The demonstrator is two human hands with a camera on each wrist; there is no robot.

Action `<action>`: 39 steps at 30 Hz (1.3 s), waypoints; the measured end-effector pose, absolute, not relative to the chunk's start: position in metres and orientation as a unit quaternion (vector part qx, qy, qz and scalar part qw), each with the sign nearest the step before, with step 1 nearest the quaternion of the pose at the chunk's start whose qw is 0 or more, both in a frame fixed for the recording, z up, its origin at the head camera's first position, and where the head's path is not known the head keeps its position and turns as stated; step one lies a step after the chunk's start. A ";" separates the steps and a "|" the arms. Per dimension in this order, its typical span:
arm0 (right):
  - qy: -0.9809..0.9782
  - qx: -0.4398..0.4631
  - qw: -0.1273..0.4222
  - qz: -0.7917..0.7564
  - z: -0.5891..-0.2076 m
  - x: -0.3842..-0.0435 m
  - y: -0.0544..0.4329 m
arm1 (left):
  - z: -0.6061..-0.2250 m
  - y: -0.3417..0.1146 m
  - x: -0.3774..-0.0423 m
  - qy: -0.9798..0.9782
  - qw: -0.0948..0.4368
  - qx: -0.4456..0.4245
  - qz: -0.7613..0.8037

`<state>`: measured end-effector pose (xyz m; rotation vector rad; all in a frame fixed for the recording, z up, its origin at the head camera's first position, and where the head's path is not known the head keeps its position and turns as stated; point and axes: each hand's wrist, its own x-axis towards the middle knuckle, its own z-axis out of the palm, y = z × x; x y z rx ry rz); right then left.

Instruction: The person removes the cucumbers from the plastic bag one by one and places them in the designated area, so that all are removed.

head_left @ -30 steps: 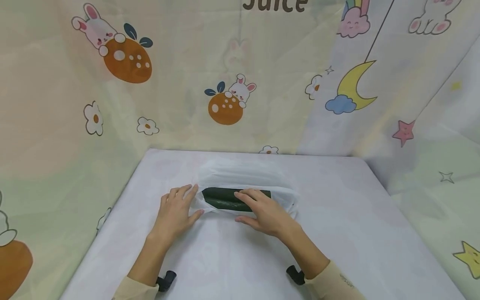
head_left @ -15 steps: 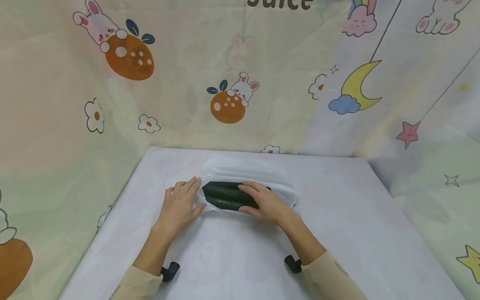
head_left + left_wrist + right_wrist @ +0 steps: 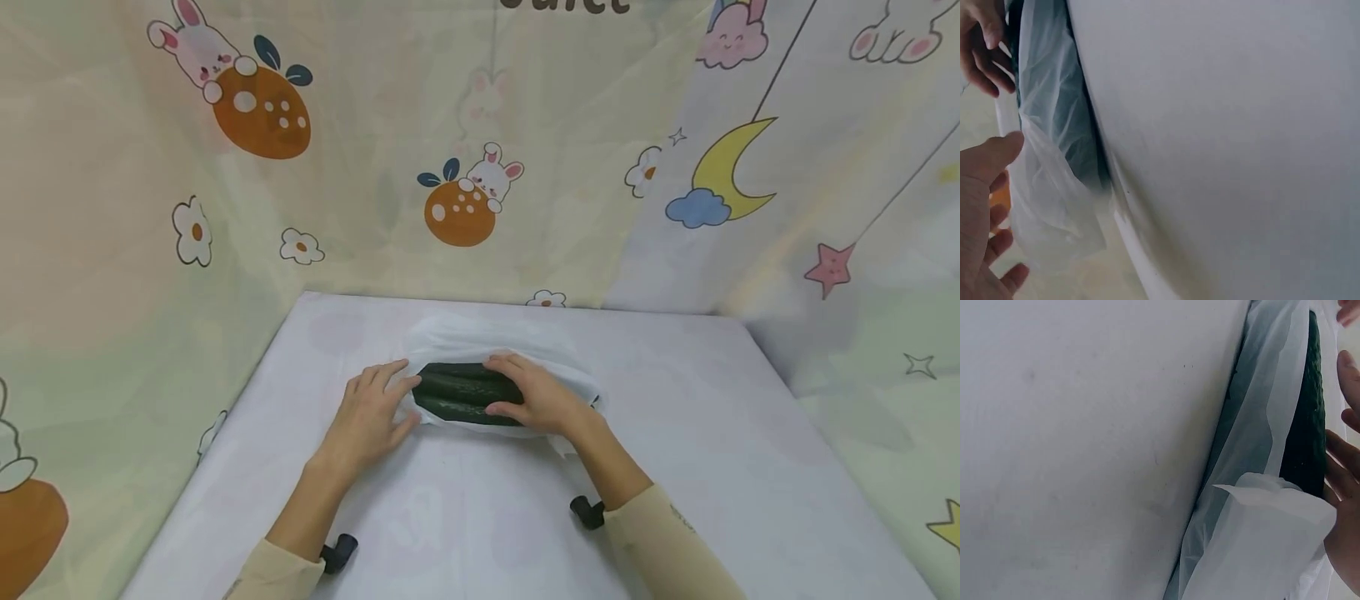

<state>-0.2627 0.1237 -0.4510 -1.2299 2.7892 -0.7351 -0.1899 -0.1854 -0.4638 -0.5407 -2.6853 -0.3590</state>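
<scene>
Dark green cucumbers [image 3: 465,393] lie side by side in a thin white plastic bag [image 3: 487,335], their upper sides bare where its edges are spread apart. My right hand [image 3: 551,402] rests over their right part, fingers on the far side and thumb towards me. In the right wrist view, the bumpy cucumber skin [image 3: 1311,419] shows beside the fingers, and a loose white flap [image 3: 1272,531] stands up. At the bag's left end is my left hand [image 3: 371,410], its fingers spread and the thumb close to the film. The left wrist view shows that thumb [image 3: 1004,150] right at the bag's edge.
A white-covered table [image 3: 450,508] carries the bag near its far side. Behind it hangs a printed cloth [image 3: 360,125] with rabbits, oranges and a moon. Black wrist mounts [image 3: 341,552] stick out by both sleeves.
The bag's near edge has been drawn down, baring more of the cucumbers. My right hand has shifted slightly right, and my left index finger has moved in over the cucumbers' left tip.
</scene>
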 end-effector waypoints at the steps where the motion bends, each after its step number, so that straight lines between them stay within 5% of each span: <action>1: 0.889 -0.391 0.007 -0.237 -0.451 -0.263 0.125 | -0.464 -0.186 -0.190 -0.954 0.189 -0.195 -0.125; 14: 0.869 -0.430 0.014 -0.244 -0.443 -0.268 0.121 | -0.451 -0.201 -0.203 -0.980 0.098 -0.124 -0.122; 39: 0.894 -0.331 0.061 -0.297 -0.453 -0.269 0.122 | -0.433 -0.189 -0.229 -0.978 0.070 -0.127 -0.151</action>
